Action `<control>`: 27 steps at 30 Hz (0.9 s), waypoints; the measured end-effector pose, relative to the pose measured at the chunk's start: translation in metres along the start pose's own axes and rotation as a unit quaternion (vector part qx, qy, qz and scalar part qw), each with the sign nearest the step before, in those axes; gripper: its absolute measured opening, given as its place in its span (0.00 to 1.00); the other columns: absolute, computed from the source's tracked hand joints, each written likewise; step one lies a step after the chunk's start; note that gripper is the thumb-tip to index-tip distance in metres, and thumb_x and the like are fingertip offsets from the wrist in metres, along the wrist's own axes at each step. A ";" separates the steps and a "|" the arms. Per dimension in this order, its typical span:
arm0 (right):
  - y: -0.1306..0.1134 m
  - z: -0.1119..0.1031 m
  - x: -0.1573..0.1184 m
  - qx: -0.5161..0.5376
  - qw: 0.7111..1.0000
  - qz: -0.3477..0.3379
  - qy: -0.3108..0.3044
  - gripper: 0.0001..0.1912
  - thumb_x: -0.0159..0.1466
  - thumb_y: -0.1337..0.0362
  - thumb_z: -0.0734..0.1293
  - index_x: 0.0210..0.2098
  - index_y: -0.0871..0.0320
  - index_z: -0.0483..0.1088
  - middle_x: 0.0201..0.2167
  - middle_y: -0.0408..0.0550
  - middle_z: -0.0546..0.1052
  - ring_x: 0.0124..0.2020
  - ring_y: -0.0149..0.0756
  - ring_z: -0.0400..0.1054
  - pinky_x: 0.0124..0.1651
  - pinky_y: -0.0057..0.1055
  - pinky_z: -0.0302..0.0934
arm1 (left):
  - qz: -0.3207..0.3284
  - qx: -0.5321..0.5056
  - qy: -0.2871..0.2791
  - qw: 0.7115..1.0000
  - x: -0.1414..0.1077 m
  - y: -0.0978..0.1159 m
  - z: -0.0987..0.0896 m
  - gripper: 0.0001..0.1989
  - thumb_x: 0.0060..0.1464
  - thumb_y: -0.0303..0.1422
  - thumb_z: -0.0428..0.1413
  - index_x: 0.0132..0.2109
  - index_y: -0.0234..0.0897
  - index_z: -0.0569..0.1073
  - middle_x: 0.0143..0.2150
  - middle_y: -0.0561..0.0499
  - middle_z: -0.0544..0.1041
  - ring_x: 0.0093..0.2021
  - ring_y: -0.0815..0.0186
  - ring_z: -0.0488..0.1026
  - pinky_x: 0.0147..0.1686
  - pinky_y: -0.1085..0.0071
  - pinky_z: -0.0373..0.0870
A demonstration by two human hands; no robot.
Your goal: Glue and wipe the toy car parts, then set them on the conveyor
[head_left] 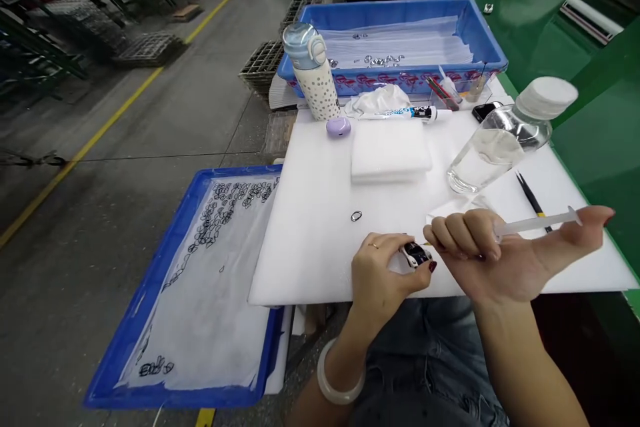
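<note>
No readable text or labels

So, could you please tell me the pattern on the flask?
The flask is white with dark dots, head view.

Your head camera looks forward and down from just behind and above your fingers (463,230), near enough that the white board (300,213) fills the view ahead of them, with the blue tray (137,287) left of them.
</note>
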State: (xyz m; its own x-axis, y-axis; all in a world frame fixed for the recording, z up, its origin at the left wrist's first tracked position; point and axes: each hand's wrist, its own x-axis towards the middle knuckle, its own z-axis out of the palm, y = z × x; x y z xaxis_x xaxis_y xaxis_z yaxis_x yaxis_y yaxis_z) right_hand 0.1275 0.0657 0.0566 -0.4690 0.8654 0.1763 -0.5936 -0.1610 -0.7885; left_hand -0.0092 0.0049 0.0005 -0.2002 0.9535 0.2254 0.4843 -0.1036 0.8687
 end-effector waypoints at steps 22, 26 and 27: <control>0.008 0.008 0.003 -0.063 0.997 0.035 0.001 0.40 0.55 0.24 0.53 0.14 0.56 0.48 0.10 0.39 0.44 0.16 0.28 0.43 0.21 0.33 0.41 | 0.025 0.014 0.005 1.000 -0.001 0.000 0.000 0.13 0.41 0.30 0.68 0.37 0.39 0.79 0.37 0.51 0.83 0.39 0.58 0.76 0.41 0.61 0.74; 0.008 0.009 0.002 -0.077 0.997 0.027 0.005 0.40 0.55 0.24 0.53 0.14 0.55 0.48 0.11 0.39 0.43 0.16 0.29 0.42 0.21 0.33 0.41 | 0.025 0.015 0.004 1.000 0.000 0.000 -0.001 0.13 0.41 0.31 0.68 0.37 0.40 0.79 0.37 0.50 0.83 0.40 0.58 0.77 0.42 0.60 0.74; 0.008 0.009 0.002 -0.078 0.997 0.022 0.005 0.40 0.56 0.24 0.53 0.14 0.56 0.48 0.11 0.39 0.43 0.16 0.29 0.42 0.21 0.33 0.41 | 0.025 0.015 0.004 1.000 0.000 0.000 -0.001 0.13 0.41 0.31 0.68 0.37 0.39 0.79 0.37 0.50 0.83 0.40 0.58 0.77 0.42 0.60 0.74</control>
State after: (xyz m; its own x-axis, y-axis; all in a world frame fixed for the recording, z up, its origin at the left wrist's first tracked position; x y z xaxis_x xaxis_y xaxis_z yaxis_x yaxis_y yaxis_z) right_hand 0.1155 0.0622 0.0563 -0.4861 0.8636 0.1340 -0.4633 -0.1247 -0.8774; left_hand -0.0094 0.0043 0.0010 -0.1819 0.9450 0.2719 0.5199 -0.1423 0.8423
